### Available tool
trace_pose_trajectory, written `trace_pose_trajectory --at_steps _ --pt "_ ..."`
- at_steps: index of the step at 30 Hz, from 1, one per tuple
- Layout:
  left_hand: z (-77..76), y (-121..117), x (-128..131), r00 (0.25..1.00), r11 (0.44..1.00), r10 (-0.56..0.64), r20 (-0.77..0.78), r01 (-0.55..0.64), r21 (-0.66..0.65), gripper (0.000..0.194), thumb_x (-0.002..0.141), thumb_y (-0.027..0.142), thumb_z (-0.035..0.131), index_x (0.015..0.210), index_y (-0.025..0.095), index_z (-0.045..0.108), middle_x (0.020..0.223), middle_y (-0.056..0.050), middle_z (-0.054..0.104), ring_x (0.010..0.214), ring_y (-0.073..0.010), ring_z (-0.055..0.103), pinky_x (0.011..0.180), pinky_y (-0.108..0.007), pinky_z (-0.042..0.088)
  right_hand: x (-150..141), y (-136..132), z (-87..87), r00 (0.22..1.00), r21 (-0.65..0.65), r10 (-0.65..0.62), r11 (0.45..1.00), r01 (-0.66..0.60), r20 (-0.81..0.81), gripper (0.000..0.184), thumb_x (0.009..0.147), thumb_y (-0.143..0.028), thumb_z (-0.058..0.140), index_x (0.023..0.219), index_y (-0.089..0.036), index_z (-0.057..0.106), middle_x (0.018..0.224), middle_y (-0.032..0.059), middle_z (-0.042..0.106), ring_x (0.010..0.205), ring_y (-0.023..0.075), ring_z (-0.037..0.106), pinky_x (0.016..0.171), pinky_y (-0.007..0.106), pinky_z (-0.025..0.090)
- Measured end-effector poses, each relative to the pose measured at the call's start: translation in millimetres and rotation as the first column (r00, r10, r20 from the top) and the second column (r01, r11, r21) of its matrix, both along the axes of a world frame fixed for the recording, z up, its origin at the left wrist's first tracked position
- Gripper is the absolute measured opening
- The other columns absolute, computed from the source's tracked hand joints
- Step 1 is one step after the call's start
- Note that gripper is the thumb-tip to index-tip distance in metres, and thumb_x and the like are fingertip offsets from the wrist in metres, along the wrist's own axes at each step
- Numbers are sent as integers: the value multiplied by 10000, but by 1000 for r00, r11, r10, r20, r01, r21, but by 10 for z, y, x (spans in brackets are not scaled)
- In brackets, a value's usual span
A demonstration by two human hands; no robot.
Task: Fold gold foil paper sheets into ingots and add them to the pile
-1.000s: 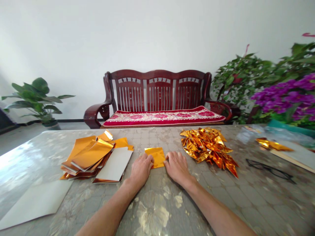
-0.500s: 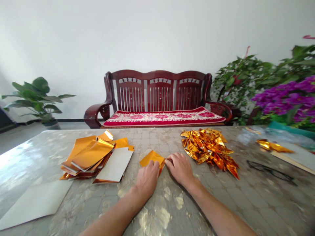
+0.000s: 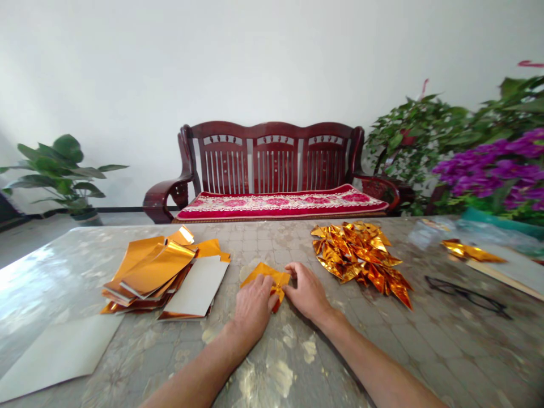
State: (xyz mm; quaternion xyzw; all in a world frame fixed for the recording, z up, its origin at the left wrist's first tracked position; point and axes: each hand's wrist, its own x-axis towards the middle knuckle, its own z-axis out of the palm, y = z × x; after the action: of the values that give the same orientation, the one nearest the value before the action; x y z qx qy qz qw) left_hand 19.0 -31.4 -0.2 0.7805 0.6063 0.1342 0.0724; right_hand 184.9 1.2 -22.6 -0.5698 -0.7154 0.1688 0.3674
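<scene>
Gold foil sheet point(image 3: 264, 273) lies between both hands point(image 3: 256, 299).

L hand point(image 3: 256, 303) was held palm-down, fingers bent; R hand point(image 3: 306, 292) was angled inward, both forearms stretched fwd.

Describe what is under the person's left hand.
Creased gold foil paper shows beyond the left hand and towards the right hand. The part directly beneath the left fingers and palm is covered, so its folds cannot be seen.

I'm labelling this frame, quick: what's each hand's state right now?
Left hand: fingers on the gold sheet; grip can't be told.
Right hand: open, thumb and forefinger apart at the sheet's edge.
</scene>
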Motion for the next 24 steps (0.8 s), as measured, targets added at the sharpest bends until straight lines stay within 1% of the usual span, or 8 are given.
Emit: trace_pose_trajectory --at_steps 5,9,12,14,17,19,21,24 --pt "-72 61 -5 984 997 -43 171 33 64 520 878 205 564 1368 270 406 1386 -53 513 1108 -194 612 853 -274 483 -66 42 -64 942 -39 75 995 -92 -326 541 663 -22 556 1167 -217 539 1004 16 630 759 139 632 711 285 537" --pt "-88 126 -59 960 993 -90 267 64 103 689 829 150 583 1452 287 323 1478 -59 439 1161 -210 591 854 -276 491 -110 -20 -35 929 107 175 983 -148 -327 578 682 -2 526 1211 -235 527 1019 16 594 774 133 626 729 288 547" --pt "-68 161 -115 941 982 -129 312 76 175 551 821 137 582 1337 304 481 1303 -35 562 1028 -189 625 781 -260 487 -123 -94 2 936 238 268 948 -213 -229 564 741 0 499 1236 -268 523 1023 15 577 829 137 624 806 307 543" --pt "-68 181 -140 916 969 -162 367 77 236 328 824 122 568 1108 277 618 1084 -17 622 918 -168 623 759 -250 474 -126 -130 25 931 295 304 925 -238 -201 557 773 -5 491 1259 -277 507 1038 22 574 861 143 626 832 314 540" --pt "-92 212 -148 829 944 -224 513 53 326 172 801 72 542 824 220 627 842 3 609 804 -147 593 740 -240 460 -110 -143 65 949 361 278 908 -210 -147 545 781 -35 555 1272 -263 500 1084 44 590 941 174 613 859 333 520" --pt "-104 232 -142 744 923 -280 607 35 382 161 779 56 545 776 205 607 802 4 614 785 -144 589 740 -240 464 -74 -133 100 972 398 225 900 -177 -75 461 781 -77 616 1206 -244 550 1060 49 618 955 197 598 862 350 495" --pt "-102 246 -138 668 910 -322 671 22 415 133 774 71 561 763 199 597 823 -6 639 812 -149 605 767 -251 478 -24 -124 140 984 429 177 889 -162 5 289 794 -105 633 1052 -232 618 959 40 644 909 206 586 831 348 467" --pt "-84 249 -142 637 930 -292 713 16 366 117 764 85 577 774 199 598 930 -33 673 925 -166 628 839 -272 494 50 -127 195 988 446 114 882 -149 106 144 815 -93 596 835 -227 645 819 29 640 854 205 561 785 332 423"
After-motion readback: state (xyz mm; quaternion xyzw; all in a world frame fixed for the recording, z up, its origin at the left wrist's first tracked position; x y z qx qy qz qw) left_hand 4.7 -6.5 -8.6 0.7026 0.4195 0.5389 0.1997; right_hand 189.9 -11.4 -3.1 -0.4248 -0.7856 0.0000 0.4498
